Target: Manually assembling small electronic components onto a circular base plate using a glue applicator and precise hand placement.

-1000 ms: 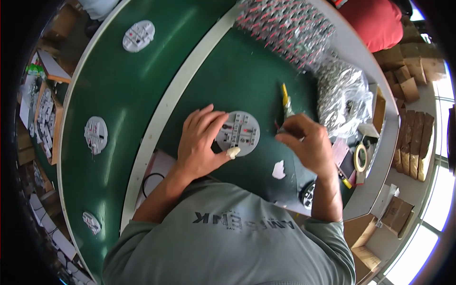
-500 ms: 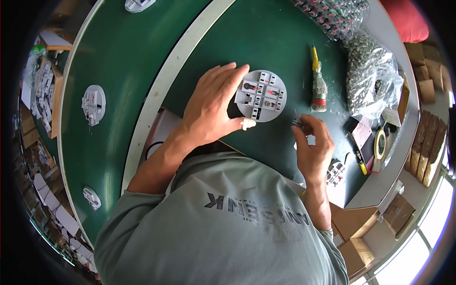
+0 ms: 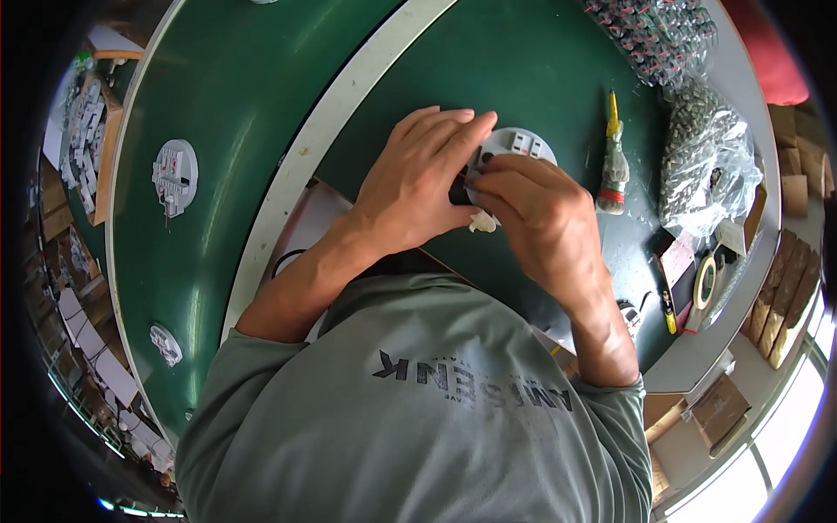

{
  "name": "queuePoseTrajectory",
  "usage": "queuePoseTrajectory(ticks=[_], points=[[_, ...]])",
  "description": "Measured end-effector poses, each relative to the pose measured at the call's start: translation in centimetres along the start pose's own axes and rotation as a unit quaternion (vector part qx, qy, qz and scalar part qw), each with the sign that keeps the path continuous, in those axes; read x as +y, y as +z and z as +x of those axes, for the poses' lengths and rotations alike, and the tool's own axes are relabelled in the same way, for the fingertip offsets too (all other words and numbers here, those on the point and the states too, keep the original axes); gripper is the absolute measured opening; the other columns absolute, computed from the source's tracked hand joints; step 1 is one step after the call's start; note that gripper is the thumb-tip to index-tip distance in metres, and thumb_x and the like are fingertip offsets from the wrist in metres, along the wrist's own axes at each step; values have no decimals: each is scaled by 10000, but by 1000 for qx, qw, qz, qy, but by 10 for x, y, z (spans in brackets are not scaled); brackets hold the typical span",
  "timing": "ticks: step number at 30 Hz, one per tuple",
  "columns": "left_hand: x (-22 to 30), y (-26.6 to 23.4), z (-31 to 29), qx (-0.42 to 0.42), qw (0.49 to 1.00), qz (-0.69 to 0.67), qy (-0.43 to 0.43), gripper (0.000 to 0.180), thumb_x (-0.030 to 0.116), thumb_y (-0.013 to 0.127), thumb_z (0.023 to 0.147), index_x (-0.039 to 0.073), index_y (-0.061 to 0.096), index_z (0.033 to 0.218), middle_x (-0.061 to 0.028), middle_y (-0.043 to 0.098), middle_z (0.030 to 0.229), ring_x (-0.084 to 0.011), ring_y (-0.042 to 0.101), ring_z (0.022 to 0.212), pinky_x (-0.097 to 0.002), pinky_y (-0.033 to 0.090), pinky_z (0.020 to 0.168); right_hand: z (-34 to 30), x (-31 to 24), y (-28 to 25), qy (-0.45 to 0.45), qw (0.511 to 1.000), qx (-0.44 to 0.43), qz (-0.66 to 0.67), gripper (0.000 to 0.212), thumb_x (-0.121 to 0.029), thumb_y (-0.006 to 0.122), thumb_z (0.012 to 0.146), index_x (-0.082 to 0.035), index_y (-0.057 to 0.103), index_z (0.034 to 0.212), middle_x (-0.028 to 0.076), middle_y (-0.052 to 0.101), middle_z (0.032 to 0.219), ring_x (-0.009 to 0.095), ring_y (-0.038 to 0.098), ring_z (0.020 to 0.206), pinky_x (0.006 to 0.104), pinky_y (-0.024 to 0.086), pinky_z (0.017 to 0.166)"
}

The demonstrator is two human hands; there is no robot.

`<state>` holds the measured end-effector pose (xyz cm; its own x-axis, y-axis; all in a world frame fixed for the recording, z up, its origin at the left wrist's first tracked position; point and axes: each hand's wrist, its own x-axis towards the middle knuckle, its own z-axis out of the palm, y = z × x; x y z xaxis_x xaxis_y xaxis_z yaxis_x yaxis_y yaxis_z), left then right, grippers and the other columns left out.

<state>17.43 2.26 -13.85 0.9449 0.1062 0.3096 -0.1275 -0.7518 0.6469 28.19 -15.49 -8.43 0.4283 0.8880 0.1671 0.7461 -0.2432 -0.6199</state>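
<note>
A round light-grey plastic base (image 3: pixel 538 146) with small raised slots lies on the green table in front of me, mostly covered by my hands. My left hand (image 3: pixel 414 192) is curved round its left edge, fingers along the far side and thumb at the near side. A cream-coloured wrap (image 3: pixel 482 222) covers the tip of that thumb. Over the base, my right hand (image 3: pixel 549 209) pinches at the slots, fingertips close to my left fingers. The small dark part with a red lead that it carried is now mostly hidden behind the fingers.
Right of my hands lies a yellow-handled brush (image 3: pixel 614 152). Beyond it are clear bags of small parts (image 3: pixel 711 161), a tape roll (image 3: pixel 704 281) and a yellow-black cutter (image 3: pixel 669 312). A pale rail (image 3: pixel 301 148) separates a green belt carrying similar round bases (image 3: pixel 175 178).
My right hand has moved left from beside the base to over it, bringing the small part along. My left hand stays at the base's edge. The view has shifted slightly.
</note>
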Motion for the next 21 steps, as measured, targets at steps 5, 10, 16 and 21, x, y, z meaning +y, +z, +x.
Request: queuePoseTrajectory(ticks=[5, 10, 16, 21], points=[[-3, -4, 4, 9, 1000, -2, 1, 1046, 106, 972, 634, 52, 521, 1576, -145, 664, 1426, -365, 596, 1375, -497, 458, 1188, 4, 10, 22, -88, 992, 89, -34, 245, -16, 753, 818, -42, 743, 1062, 87, 745, 1088, 312, 718, 1015, 398, 602, 821], [-2, 0, 3, -3, 1000, -8, -21, 1078, 143, 991, 622, 49, 512, 1583, -152, 648, 1459, -372, 587, 1388, -496, 458, 1194, 5, 12, -3, -45, 999, 5, 22, 236, -31, 772, 869, -51, 760, 1104, 106, 746, 1096, 318, 722, 1050, 420, 603, 866], [4, -1, 4, -11, 999, 36, -11, 1097, 276, 1013, 659, 30, 483, 1587, -186, 626, 1438, -369, 581, 1376, -492, 436, 1219, -39, 43, -42, 195, 909, 248, -272, 396, -214, 819, 946, -42, 708, 1284, 146, 760, 1170, 366, 723, 1046, 450, 577, 945], [2, -3, 5, -19, 999, 31, -15, 1091, 290, 1011, 663, 32, 487, 1584, -191, 622, 1451, -369, 574, 1388, -493, 416, 1234, -55, 78, -43, 337, 926, 154, -67, 440, -231, 825, 977, -26, 655, 1327, 164, 750, 1263, 296, 748, 1068, 413, 580, 947]])
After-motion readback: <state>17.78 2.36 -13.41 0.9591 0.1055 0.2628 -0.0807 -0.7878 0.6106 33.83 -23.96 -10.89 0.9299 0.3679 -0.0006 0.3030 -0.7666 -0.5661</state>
